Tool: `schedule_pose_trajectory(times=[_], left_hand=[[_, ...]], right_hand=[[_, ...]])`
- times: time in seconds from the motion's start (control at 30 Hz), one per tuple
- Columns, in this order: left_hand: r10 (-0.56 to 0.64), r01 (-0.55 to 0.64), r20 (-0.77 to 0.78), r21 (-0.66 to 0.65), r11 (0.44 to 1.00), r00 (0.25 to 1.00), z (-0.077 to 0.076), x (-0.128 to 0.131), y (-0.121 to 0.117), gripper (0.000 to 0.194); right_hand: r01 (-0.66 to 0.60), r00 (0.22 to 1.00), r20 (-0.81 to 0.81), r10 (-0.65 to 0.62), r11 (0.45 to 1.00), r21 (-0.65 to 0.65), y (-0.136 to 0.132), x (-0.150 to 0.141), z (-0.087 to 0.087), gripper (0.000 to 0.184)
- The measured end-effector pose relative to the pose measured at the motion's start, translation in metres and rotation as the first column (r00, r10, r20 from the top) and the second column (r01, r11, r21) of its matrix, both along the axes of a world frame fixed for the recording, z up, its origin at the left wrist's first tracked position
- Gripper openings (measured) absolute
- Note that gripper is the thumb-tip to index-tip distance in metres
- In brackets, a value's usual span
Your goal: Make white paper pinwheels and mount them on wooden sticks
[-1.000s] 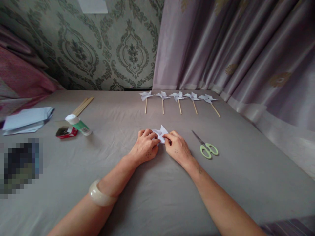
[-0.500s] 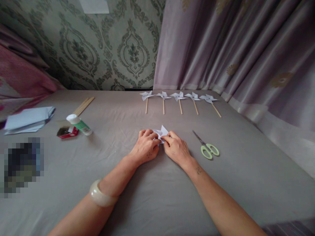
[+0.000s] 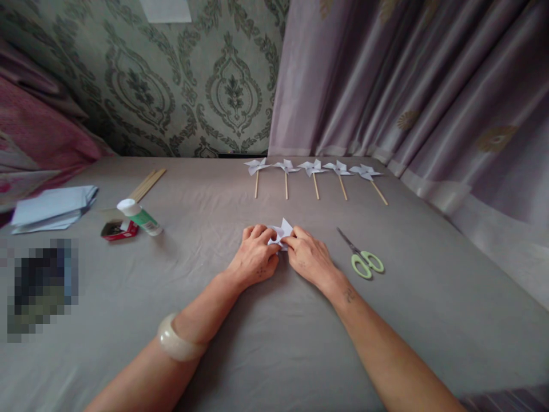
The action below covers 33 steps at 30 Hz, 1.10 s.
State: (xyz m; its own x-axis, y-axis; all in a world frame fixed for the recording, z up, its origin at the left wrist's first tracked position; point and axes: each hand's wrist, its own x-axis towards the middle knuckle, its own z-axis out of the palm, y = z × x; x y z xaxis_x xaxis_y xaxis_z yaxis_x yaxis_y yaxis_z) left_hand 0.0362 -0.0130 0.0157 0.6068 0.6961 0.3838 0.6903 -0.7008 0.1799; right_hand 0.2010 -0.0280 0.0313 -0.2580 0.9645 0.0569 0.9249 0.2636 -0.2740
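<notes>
A white paper pinwheel point(image 3: 283, 230) lies on the grey cloth in front of me, one pointed blade sticking up and away from me. My left hand point(image 3: 256, 252) is closed on its left side, with curled fingers covering much of the paper. From the right, my right hand point(image 3: 309, 252) presses and grips near its middle with thumb and fingertips. Whether a small pin sits under those fingers cannot be seen. Scissors point(image 3: 362, 257) with pale green handles rest to the right of my right hand, blades pointing away.
Several finished pinwheels point(image 3: 314, 167) on wooden sticks lie in a row at the back. To the left are a glue stick point(image 3: 143, 219), a red box of small dark items point(image 3: 120, 231), wooden sticks point(image 3: 147, 186) and stacked white paper point(image 3: 51, 207). A blurred patch covers something at far left.
My right fingers have shifted slightly on the paper, with the hand flatter than a second ago. The left hand keeps its hold. The whole view has drifted a little.
</notes>
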Motion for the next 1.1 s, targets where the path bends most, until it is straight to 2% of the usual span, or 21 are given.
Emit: schedule_pose_trajectory(times=[0.27, 0.43, 0.53, 0.63, 0.73, 0.8, 0.93, 1.1], left_hand=[[0.004, -0.006, 0.050, 0.042, 0.999, 0.999, 0.001, 0.000, 0.001, 0.020], [0.098, -0.099, 0.164, -0.006, 0.995, 0.982, 0.000, -0.003, 0.006, 0.021], [0.191, -0.180, 0.204, -0.073, 0.981, 0.960, 0.002, -0.003, 0.007, 0.023], [0.254, -0.230, 0.213, -0.131, 0.964, 0.944, 0.006, -0.002, 0.006, 0.023], [0.339, -0.307, 0.197, -0.175, 0.936, 0.920, 0.010, -0.001, 0.005, 0.020], [0.410, -0.377, 0.161, -0.201, 0.904, 0.898, 0.011, -0.001, 0.004, 0.020], [0.473, -0.448, 0.065, -0.234, 0.863, 0.879, 0.012, 0.001, 0.002, 0.028], [0.451, -0.447, -0.055, -0.281, 0.849, 0.891, 0.015, 0.007, -0.006, 0.037]], right_hand=[[-0.009, 1.000, 0.027, 0.008, 1.000, 0.030, -0.002, -0.003, 0.001, 0.035], [0.022, 0.987, -0.163, -0.015, 0.999, 0.043, 0.005, 0.003, -0.008, 0.033], [0.078, 0.933, -0.355, -0.055, 0.996, 0.051, 0.011, 0.008, -0.016, 0.030], [0.217, 0.839, -0.526, -0.141, 0.972, 0.086, 0.016, 0.016, -0.022, 0.029], [0.382, 0.749, -0.598, -0.285, 0.923, 0.039, 0.020, 0.028, -0.027, 0.027], [0.436, 0.718, -0.599, -0.354, 0.900, -0.008, 0.022, 0.037, -0.031, 0.027], [0.423, 0.735, -0.570, -0.367, 0.905, -0.036, 0.023, 0.044, -0.038, 0.027], [0.382, 0.805, -0.498, -0.324, 0.924, 0.016, 0.018, 0.036, -0.038, 0.027]])
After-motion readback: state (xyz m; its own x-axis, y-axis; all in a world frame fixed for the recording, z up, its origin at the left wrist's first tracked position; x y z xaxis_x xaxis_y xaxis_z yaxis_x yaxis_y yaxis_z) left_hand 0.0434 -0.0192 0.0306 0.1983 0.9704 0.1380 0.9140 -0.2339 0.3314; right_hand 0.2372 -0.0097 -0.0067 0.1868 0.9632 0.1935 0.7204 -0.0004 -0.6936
